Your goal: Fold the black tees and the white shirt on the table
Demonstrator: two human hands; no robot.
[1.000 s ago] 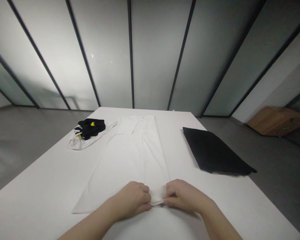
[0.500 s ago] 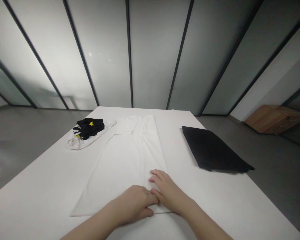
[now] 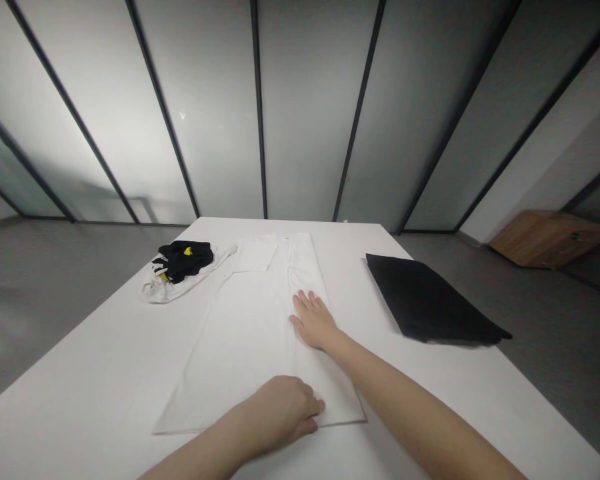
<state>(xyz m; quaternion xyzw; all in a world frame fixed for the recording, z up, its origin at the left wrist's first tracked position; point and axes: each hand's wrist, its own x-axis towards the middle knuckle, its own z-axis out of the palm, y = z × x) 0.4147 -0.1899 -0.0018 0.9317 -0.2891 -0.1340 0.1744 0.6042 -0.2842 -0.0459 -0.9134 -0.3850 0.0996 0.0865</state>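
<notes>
A white garment (image 3: 245,333) lies spread on the white table, its wide hem toward me and a sleeve folded across near its far end. My right hand (image 3: 314,321) rests palm down on the garment's right part, fingers spread and holding nothing. Near the hem my left hand (image 3: 283,410) is curled, thumb and fingers close together at the cloth's edge. Whether cloth is pinched between those fingertips is too small to tell.
On the table's left side a black, white and yellow bundle (image 3: 185,260) sits on a crumpled white cloth (image 3: 167,291). A folded black cloth (image 3: 425,300) hangs slightly over the right edge of the table (image 3: 480,400). A wooden cabinet (image 3: 550,239) stands beyond at right.
My right hand has moved forward, away from my left hand, and now lies flat on the garment. My left hand has shifted slightly right. The garment's right lower corner now shows.
</notes>
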